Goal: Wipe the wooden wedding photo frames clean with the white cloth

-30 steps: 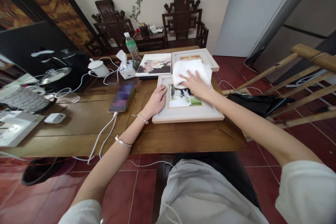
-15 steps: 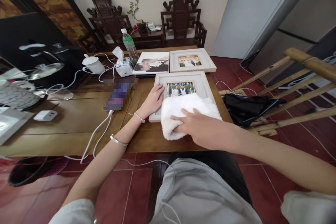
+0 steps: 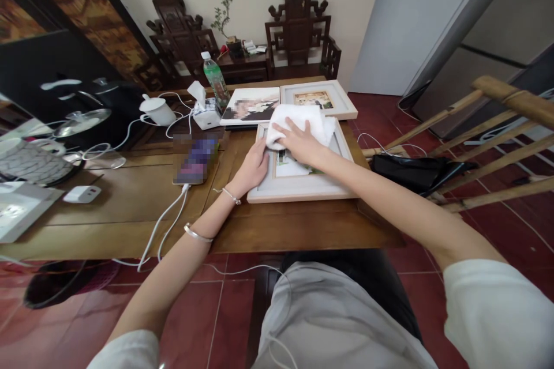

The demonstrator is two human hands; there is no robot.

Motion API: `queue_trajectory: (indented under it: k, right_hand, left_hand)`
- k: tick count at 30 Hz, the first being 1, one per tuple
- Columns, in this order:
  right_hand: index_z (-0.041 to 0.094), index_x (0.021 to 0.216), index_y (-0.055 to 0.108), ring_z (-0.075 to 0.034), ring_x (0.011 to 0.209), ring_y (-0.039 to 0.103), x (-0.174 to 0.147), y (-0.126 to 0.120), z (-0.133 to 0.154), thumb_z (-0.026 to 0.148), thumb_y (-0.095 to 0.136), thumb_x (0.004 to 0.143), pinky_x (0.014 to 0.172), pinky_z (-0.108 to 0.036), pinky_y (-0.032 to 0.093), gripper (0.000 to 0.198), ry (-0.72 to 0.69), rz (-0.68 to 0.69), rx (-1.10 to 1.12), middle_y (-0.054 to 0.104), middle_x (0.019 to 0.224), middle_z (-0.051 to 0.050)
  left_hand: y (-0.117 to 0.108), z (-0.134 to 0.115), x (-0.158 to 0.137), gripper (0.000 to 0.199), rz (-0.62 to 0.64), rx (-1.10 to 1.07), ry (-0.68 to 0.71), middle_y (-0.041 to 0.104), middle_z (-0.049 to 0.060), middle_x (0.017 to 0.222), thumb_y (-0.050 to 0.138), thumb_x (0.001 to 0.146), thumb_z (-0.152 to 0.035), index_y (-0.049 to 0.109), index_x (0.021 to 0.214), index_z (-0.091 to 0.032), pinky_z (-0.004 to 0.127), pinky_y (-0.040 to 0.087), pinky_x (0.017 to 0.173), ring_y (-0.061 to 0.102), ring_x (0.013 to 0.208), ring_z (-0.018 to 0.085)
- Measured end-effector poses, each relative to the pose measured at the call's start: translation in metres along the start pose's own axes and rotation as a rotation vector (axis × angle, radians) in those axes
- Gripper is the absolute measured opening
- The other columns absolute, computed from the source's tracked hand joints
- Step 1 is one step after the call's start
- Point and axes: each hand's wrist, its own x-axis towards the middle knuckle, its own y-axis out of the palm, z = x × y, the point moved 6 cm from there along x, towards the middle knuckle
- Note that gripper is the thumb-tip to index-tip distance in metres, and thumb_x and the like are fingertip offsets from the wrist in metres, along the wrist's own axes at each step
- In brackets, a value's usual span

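A pale wooden picture frame (image 3: 303, 187) lies flat near the table's front right part. My left hand (image 3: 255, 166) grips its left edge, thumb and fingers against the wood. Under my right hand (image 3: 303, 141) is a folded, fluffy white towel (image 3: 298, 114), pressed on the far part of the frame with the fingers spread over it. Towel and hand cover most of the photo inside. Just beyond lie a second picture frame (image 3: 341, 101), which the towel's far edge slightly overlaps in view, and a photo panel (image 3: 253, 102) with a blurred picture.
Left of the frame lies a phone (image 3: 197, 160) with a white charging cable (image 3: 161, 216). Farther back stand a tissue box (image 3: 206, 114), a green-labelled bottle (image 3: 215, 78) and a white lidded cup (image 3: 158, 110). A bamboo chair (image 3: 497, 92) stands at right beside a black bag (image 3: 411, 173).
My right hand has slid the towel away from me, from the frame's near edge to its far side. My left hand stays at the left edge.
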Motion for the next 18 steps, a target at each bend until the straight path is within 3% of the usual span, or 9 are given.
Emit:
queue_trajectory:
  k: [3,7,9,13,18]
  right_hand:
    - [0.019,0.136,0.066,-0.045,0.157,0.010,0.014,0.002,-0.008,-0.010,0.039,0.087,0.113,-0.084,0.020,0.064,0.027,-0.044,-0.015,0.019,0.172,-0.009]
    - [0.019,0.137,0.066,-0.047,0.156,0.014,0.004,0.007,0.000,-0.007,0.040,0.088,0.112,-0.083,0.024,0.061,0.021,0.019,0.019,0.023,0.171,-0.010]
    - [0.021,0.141,0.063,-0.046,0.155,0.018,-0.013,0.006,0.010,-0.008,0.037,0.087,0.111,-0.083,0.027,0.067,-0.010,0.075,0.049,0.025,0.171,-0.008]
    - [0.029,0.141,0.063,-0.040,0.154,0.027,-0.062,-0.008,0.037,-0.013,0.038,0.077,0.111,-0.077,0.034,0.080,-0.146,0.207,0.155,0.035,0.168,-0.005]
    - [0.028,0.127,0.072,-0.038,0.151,0.036,-0.110,-0.030,0.070,-0.013,0.039,0.079,0.111,-0.070,0.040,0.071,-0.297,0.314,0.302,0.047,0.161,-0.005]
  left_hand:
    - [-0.002,0.001,-0.001,0.061,-0.035,-0.061,-0.022,0.045,0.019,0.160,0.036,0.104,-0.036,0.033,0.158,-0.009,0.048,0.031,0.126,0.045,0.148,0.029]
    - [-0.005,-0.001,-0.002,0.069,-0.083,-0.158,-0.086,0.032,0.014,0.168,0.027,0.107,-0.056,0.022,0.164,-0.017,0.044,0.026,0.128,0.033,0.155,0.027]
    - [-0.005,-0.003,-0.003,0.072,-0.077,-0.165,-0.100,0.030,0.014,0.169,0.022,0.107,-0.061,0.026,0.163,-0.016,0.043,0.023,0.129,0.030,0.156,0.027]
    - [-0.001,-0.005,-0.004,0.077,-0.044,-0.151,-0.110,0.040,0.016,0.164,0.019,0.106,-0.065,0.039,0.157,-0.012,0.046,0.023,0.129,0.035,0.154,0.029]
    - [-0.001,-0.004,-0.003,0.073,-0.035,-0.152,-0.152,0.042,0.014,0.163,0.018,0.106,-0.063,0.043,0.155,-0.015,0.047,0.024,0.129,0.036,0.154,0.028]
